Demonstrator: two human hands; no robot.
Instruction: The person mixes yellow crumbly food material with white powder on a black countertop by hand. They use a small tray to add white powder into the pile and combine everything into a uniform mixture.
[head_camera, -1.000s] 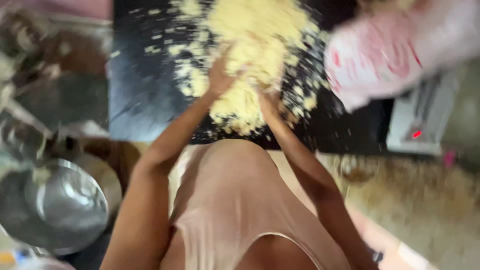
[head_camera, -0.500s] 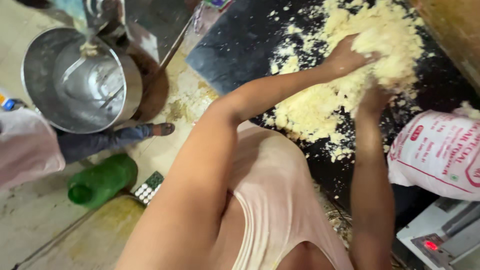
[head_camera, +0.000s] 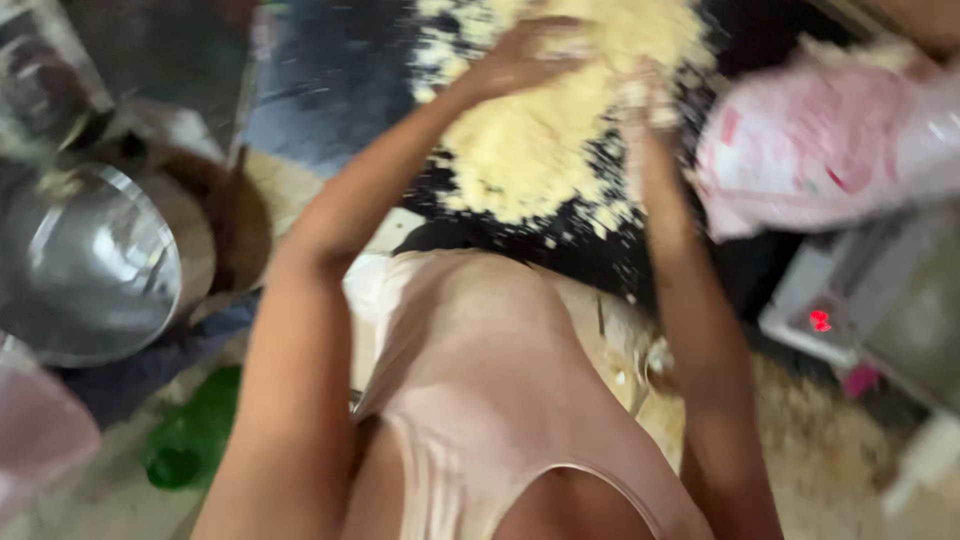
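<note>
in the head view, blurred by motion, both bare arms reached forward from a pale pink sleeveless top (head_camera: 500, 400) to a heap of crumbly pale yellow dough mix (head_camera: 560, 130) spread on a black countertop (head_camera: 330, 80). the heap lay at the top middle of the view, with loose crumbs scattered off its near edge onto the dark surface.

the left hand (head_camera: 525, 55) lay on top of the heap near its far side, palm down, fingers spread and flat against the crumbs, not clenched round anything. the right hand (head_camera: 645, 95) was at the heap's right edge, dusted with crumbs and touching the mix; it was too smeared to tell whether its fingers were closed on a handful or loose.

just to the right of the heap lay a pink and white printed sack (head_camera: 820, 150), on its side, its near end close to the right hand. below the sack stood a pale weighing scale (head_camera: 850, 300) with a small red lit display. at the left, apart from the counter, sat a large steel bowl-shaped vessel (head_camera: 85, 265), and lower left, on the floor, a green plastic bottle (head_camera: 190, 440) lay. yellow crumbs were strewn on the floor (head_camera: 810, 440) at the lower right.
</note>
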